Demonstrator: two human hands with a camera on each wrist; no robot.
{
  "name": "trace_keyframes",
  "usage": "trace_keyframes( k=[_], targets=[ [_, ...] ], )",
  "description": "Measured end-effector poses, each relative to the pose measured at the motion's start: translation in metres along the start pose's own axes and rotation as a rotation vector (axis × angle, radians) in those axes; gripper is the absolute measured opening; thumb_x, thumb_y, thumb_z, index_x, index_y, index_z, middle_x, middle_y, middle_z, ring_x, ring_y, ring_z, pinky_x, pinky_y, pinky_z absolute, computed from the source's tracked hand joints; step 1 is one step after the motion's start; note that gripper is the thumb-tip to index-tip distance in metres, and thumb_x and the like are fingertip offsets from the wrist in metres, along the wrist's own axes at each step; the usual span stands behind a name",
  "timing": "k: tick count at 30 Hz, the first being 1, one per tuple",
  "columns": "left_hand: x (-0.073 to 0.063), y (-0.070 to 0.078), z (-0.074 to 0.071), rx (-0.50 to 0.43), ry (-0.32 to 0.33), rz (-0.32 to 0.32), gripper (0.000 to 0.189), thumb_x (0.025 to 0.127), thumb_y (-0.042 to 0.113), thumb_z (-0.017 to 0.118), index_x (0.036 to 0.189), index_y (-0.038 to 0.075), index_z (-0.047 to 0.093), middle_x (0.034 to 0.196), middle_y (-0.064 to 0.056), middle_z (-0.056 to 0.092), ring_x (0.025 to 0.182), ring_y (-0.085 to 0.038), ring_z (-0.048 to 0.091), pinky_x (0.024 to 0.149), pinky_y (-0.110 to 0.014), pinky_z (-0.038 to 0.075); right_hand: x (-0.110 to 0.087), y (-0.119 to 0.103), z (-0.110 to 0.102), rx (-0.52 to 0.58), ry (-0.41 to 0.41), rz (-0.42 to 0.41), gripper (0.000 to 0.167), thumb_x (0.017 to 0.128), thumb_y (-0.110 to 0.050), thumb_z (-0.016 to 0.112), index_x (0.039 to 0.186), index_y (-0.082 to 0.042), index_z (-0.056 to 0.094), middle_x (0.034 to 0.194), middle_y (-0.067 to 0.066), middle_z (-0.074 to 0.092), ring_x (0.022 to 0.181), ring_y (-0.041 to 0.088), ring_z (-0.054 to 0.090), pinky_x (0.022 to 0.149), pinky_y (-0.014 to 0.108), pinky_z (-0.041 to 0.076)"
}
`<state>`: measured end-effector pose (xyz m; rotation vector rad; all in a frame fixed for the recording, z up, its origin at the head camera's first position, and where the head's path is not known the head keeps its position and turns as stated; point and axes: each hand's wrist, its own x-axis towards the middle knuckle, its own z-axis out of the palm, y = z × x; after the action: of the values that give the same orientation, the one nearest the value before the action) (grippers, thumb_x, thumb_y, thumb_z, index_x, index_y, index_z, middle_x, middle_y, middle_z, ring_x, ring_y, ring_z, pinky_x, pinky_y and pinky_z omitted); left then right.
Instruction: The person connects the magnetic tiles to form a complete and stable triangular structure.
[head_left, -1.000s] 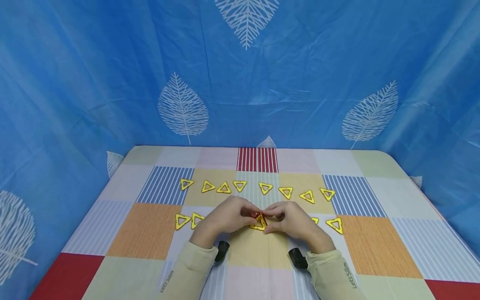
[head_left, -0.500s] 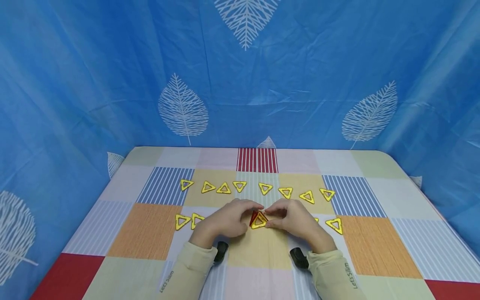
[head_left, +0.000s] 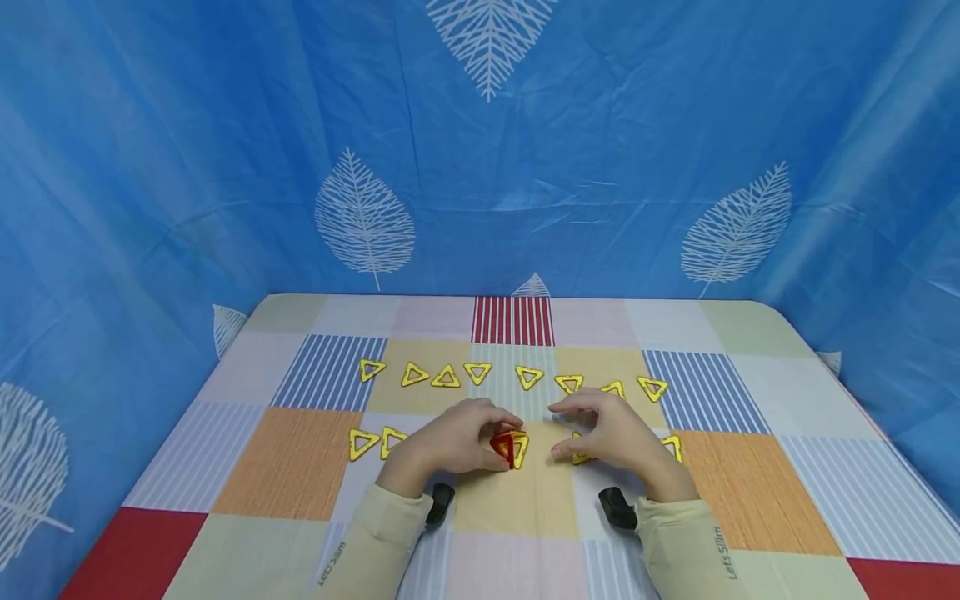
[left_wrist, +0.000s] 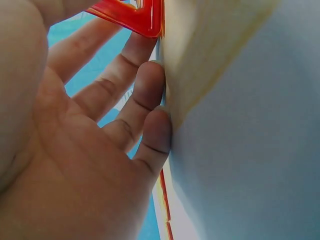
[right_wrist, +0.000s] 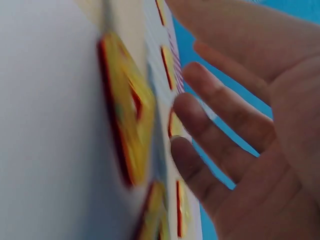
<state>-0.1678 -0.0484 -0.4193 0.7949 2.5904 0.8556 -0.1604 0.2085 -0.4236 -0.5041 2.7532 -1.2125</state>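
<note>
Near the table's middle, a small joined pair of red-and-yellow open triangle tiles (head_left: 522,451) stands between the thumb and fingers of my left hand (head_left: 453,435). The left thumb and index finger hold it. A red corner of a tile (left_wrist: 154,20) shows at the top of the left wrist view, with the other fingertips resting near the cloth. My right hand (head_left: 618,433) is apart from the pair, thumb and fingers spread with nothing between them. Just under it lies a yellow triangle tile (head_left: 580,455), also large in the right wrist view as a yellow tile with a red underside (right_wrist: 142,145).
A back row of several yellow triangle tiles (head_left: 447,384) lies across the patchwork tablecloth (head_left: 517,558). More tiles (head_left: 354,446) lie at the left of the front row, and another (head_left: 678,444) beyond my right hand. A blue curtain (head_left: 585,150) hangs behind.
My right hand has let go of the triangle tiles and moved right, towards a front-row tile. The joined pair, kept by my left hand, has turned so its red face shows.
</note>
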Motion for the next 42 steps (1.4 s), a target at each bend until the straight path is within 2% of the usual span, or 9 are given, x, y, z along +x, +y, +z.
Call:
trace_keyframes(
  k=[5, 11, 16, 24, 33, 40, 42],
  targets=[
    [-0.001, 0.001, -0.001, -0.005, -0.010, -0.006, 0.046, 0.083, 0.026, 0.085, 0.127, 0.021, 0.071, 0.108, 0.006, 0.061, 0.098, -0.012, 0.053, 0.090, -0.035, 0.047, -0.007, 0.008, -0.015, 0.004, -0.018, 0.018, 0.062, 0.062, -0.029, 0.098, 0.117, -0.010, 0.076, 0.113, 0.002, 0.068, 0.101, 0.022, 0.060, 0.088, 0.045, 0.049],
    [-0.003, 0.001, -0.001, -0.014, -0.006, -0.020, 0.045, 0.083, 0.026, 0.085, 0.126, 0.021, 0.071, 0.109, 0.006, 0.061, 0.099, -0.012, 0.053, 0.091, -0.036, 0.047, -0.014, 0.017, -0.029, 0.061, -0.079, 0.034, 0.055, 0.063, -0.023, 0.097, 0.112, -0.008, 0.077, 0.109, 0.003, 0.071, 0.097, 0.022, 0.063, 0.083, 0.035, 0.052],
    [-0.003, 0.001, -0.001, -0.025, -0.001, -0.016, 0.045, 0.083, 0.026, 0.085, 0.126, 0.020, 0.071, 0.109, 0.005, 0.061, 0.099, -0.013, 0.053, 0.091, -0.037, 0.046, -0.016, 0.022, -0.033, 0.104, -0.125, 0.009, 0.053, 0.063, -0.019, 0.097, 0.110, -0.005, 0.076, 0.109, 0.005, 0.072, 0.101, 0.025, 0.065, 0.085, 0.032, 0.053],
    [-0.003, 0.000, -0.001, -0.042, 0.000, -0.014, 0.045, 0.083, 0.026, 0.086, 0.125, 0.020, 0.071, 0.108, 0.004, 0.061, 0.099, -0.014, 0.053, 0.091, -0.038, 0.046, -0.017, 0.022, -0.032, 0.028, -0.115, 0.037, 0.051, 0.060, -0.022, 0.098, 0.104, -0.006, 0.079, 0.113, 0.003, 0.066, 0.114, 0.031, 0.055, 0.095, 0.039, 0.048],
    [-0.003, 0.001, -0.002, -0.049, 0.000, -0.028, 0.045, 0.083, 0.027, 0.086, 0.125, 0.021, 0.071, 0.108, 0.006, 0.060, 0.099, -0.013, 0.052, 0.091, -0.038, 0.046, -0.016, 0.021, -0.029, 0.024, -0.094, 0.038, 0.027, 0.068, -0.017, 0.094, 0.091, -0.009, 0.082, 0.108, 0.004, 0.066, 0.110, 0.031, 0.057, 0.087, 0.029, 0.050],
    [-0.003, 0.000, -0.001, -0.042, 0.001, -0.022, 0.045, 0.083, 0.028, 0.085, 0.126, 0.021, 0.071, 0.107, 0.008, 0.060, 0.099, -0.012, 0.053, 0.091, -0.037, 0.046, -0.014, 0.024, -0.029, 0.018, -0.103, 0.025, 0.023, 0.074, -0.017, 0.091, 0.095, -0.013, 0.082, 0.107, -0.001, 0.068, 0.109, 0.026, 0.058, 0.090, 0.034, 0.050],
    [-0.003, 0.000, 0.000, -0.041, 0.004, -0.021, 0.045, 0.083, 0.029, 0.085, 0.126, 0.021, 0.071, 0.107, 0.008, 0.060, 0.099, -0.011, 0.053, 0.091, -0.036, 0.046, -0.013, 0.023, -0.029, 0.030, -0.117, 0.027, 0.023, 0.077, -0.017, 0.089, 0.099, -0.013, 0.081, 0.106, -0.001, 0.070, 0.104, 0.024, 0.061, 0.086, 0.035, 0.051]
  ],
)
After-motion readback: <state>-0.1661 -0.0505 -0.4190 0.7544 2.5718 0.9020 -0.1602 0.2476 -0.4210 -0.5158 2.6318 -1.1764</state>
